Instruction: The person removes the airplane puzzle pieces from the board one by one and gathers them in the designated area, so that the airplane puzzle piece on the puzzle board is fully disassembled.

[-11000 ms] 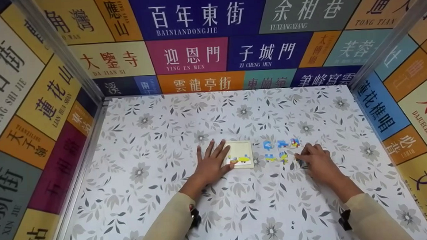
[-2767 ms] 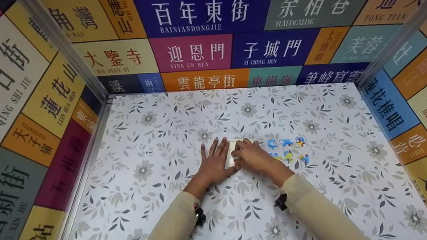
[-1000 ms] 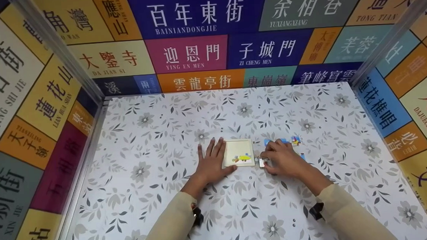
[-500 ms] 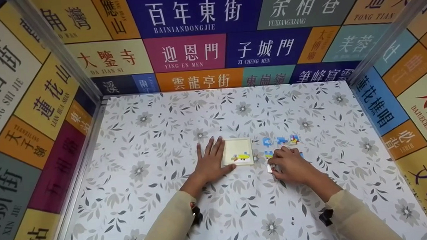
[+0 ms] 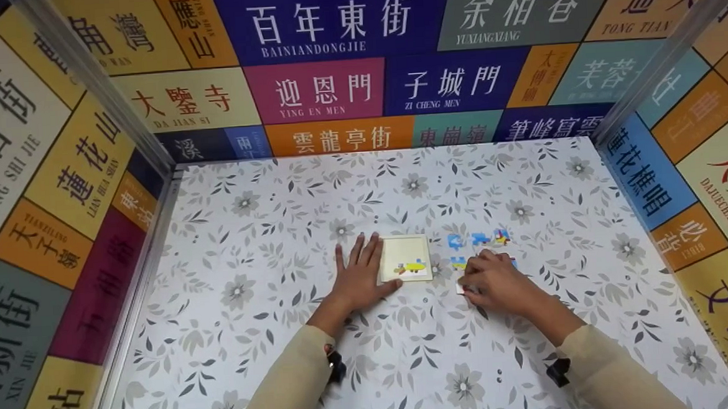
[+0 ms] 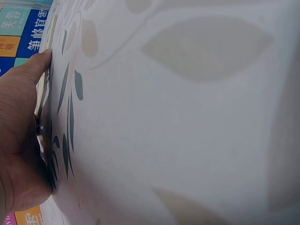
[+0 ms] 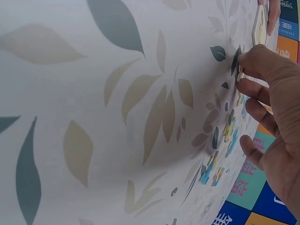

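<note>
The right hand (image 5: 499, 281) pinches a puzzle piece (image 5: 460, 290) beside the tray (image 5: 397, 249)

Nearest are the person's two beige sleeves (image 5: 292, 383), each with a small black device (image 5: 558, 372) at the cuff. Ahead of them, the left hand (image 5: 358, 279) lies with its fingers spread along the tray's left side, its thumb at the near edge. The right hand's thumb and forefinger pinch the puzzle piece, which shows a white face; the other fingers bend loosely. The piece is right of the tray and slightly nearer the person; whether it touches the floral surface (image 5: 308, 201) cannot be told. The shallow cream tray holds coloured pieces (image 5: 415, 266) in its near right part. To its right lies a yellow-and-blue piece (image 5: 458, 263), and another peeks out past the right hand. Farther on, three loose pieces (image 5: 480, 239) form a row. Beyond stand walls (image 5: 342, 25) of coloured panels bearing Chinese characters.
</note>
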`<state>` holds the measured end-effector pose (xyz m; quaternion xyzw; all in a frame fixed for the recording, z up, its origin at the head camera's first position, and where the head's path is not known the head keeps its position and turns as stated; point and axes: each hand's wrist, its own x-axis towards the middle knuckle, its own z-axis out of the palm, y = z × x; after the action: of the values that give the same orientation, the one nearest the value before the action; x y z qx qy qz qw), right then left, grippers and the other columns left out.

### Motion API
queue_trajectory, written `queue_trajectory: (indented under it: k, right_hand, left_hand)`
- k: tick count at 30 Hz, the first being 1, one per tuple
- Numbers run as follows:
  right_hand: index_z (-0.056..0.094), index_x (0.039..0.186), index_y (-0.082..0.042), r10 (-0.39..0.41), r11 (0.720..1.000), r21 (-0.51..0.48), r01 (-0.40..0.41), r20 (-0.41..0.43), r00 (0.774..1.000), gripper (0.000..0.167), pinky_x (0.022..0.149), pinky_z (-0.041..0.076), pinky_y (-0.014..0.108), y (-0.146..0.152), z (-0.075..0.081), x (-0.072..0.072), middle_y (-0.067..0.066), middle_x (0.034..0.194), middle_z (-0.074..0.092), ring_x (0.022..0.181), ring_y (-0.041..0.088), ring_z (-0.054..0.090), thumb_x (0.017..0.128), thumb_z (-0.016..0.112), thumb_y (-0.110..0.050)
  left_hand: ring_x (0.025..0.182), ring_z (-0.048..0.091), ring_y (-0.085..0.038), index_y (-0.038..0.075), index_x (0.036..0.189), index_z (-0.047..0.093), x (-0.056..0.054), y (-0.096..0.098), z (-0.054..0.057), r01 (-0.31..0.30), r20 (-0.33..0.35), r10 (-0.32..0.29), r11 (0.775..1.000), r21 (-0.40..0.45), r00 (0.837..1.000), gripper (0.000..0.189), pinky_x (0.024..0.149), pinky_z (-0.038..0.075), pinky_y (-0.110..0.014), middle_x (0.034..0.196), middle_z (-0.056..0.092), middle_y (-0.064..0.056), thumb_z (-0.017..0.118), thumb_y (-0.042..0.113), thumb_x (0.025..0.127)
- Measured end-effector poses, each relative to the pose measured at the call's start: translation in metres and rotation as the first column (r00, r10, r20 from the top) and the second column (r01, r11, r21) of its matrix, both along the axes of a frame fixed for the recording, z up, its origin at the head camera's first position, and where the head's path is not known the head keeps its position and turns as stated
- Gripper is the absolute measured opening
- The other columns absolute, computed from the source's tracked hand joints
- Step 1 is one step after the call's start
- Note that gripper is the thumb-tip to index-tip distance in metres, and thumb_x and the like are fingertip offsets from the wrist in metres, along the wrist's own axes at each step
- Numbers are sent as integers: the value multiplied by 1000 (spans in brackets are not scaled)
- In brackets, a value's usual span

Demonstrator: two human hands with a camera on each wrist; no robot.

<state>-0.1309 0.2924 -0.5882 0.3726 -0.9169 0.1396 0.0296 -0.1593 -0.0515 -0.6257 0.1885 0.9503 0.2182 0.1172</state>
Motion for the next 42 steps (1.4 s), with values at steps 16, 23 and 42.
queue_trajectory:
  k: [16, 23, 42]
  right_hand:
    - [90, 95, -18, 69, 997, -31, -77, -208, 976, 10, 76, 46, 52, 6, -10, 2, -4, 97, 73, 90, 20, 54, 87, 93, -14]
    - [91, 105, -18, 31, 999, -11, -34, -194, 980, 18, 77, 47, 49, 6, -14, 11, -1, 99, 70, 89, 19, 55, 87, 93, -15]
    - [81, 106, -22, -97, 995, -27, 97, 14, 995, 10, 84, 43, 48, -3, -1, 10, 2, 111, 67, 100, 23, 57, 97, 87, -22]
  left_hand:
    - [175, 6, -38, 6, 178, 19, 2, 2, 2, 2, -9, -1, 999, 34, 1000, 105, 134, -4, -76, 188, 14, -10, 60, 67, 103]
    - [176, 1, -35, 9, 179, 15, 1, 1, -7, 1, 2, -1, 999, 43, 1000, 107, 134, -8, -75, 189, 10, -7, 58, 70, 103]
    - [176, 3, -34, 8, 178, 19, 0, 1, -2, -17, -6, 18, 998, 53, 1000, 104, 134, -7, -74, 189, 12, -6, 60, 67, 103]
